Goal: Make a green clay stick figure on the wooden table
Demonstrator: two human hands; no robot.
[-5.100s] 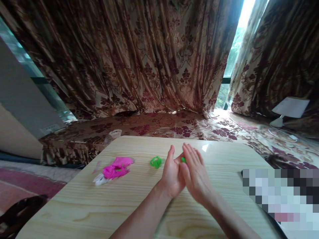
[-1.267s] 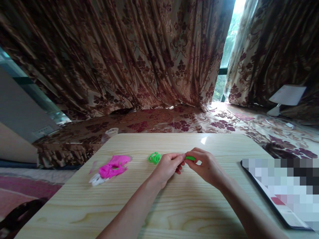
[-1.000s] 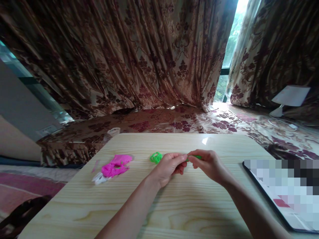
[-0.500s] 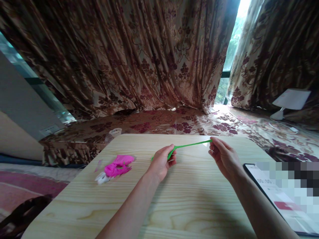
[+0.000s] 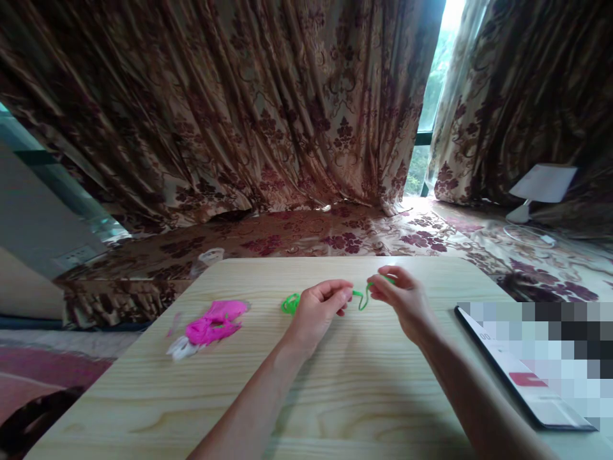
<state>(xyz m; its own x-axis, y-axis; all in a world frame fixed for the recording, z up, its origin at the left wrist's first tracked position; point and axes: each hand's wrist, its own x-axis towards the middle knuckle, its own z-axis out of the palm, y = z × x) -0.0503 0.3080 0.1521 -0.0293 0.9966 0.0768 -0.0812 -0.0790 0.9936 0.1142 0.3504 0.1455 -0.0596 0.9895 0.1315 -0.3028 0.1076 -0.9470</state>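
My left hand [image 5: 322,312] pinches a thin green strand [image 5: 363,305] between thumb and fingers above the table. My right hand [image 5: 400,295] is closed on the same strand a short way to the right. Between the hands the strand droops in a slack loop, and a bit of green shows along the fingers of my right hand. Just left of my left hand lies a loose green coil [image 5: 290,304], partly hidden by the hand. What the strand is made of I cannot tell.
On the table [image 5: 306,409], a crumpled pink piece [image 5: 213,322] with a white bunched end lies to the left. A tablet-like device [image 5: 536,404] lies at the right edge. Beyond stand a white lamp [image 5: 543,184] and patterned curtains [image 5: 287,115].
The strand was stretched taut between my hands and now hangs slack. My right hand has come left, closer to my left hand. The green coil has come into clearer view.
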